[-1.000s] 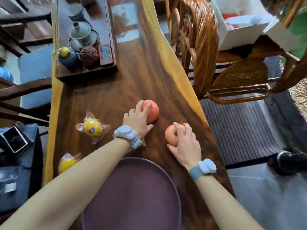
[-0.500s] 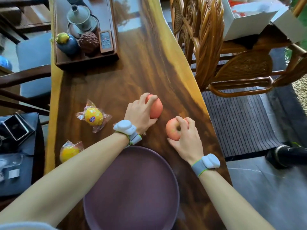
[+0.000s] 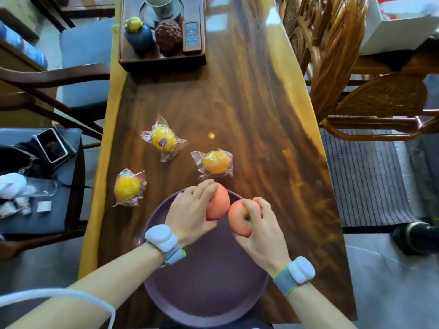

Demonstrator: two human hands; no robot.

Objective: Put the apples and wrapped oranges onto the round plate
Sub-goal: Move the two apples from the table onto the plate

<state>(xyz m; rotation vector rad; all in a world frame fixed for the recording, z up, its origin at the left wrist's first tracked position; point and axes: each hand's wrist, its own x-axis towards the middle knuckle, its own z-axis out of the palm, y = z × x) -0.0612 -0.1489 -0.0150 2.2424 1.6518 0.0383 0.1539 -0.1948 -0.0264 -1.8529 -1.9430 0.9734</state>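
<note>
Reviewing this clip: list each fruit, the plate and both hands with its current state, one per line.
Left hand: closed on left apple.
Right hand: closed on right apple.
Left apple: held over the plate's far rim.
Right apple: held over the plate, stem end up.
Round plate: on the table, no fruit resting in it.
Three wrapped oranges: on the table, wrappers intact.

**Bright daylight, glare far off, soft edges**

We see even daylight, brightest at the far end, where the table (image 3: 237, 96) throws white glare beside the tray (image 3: 161, 59). A small bright spot sits mid-table. Shadows are soft under the left hand (image 3: 190, 211) and right hand (image 3: 260, 230). Our wide lens bends the edges; the chairs (image 3: 332, 67) smear with blur.
</note>
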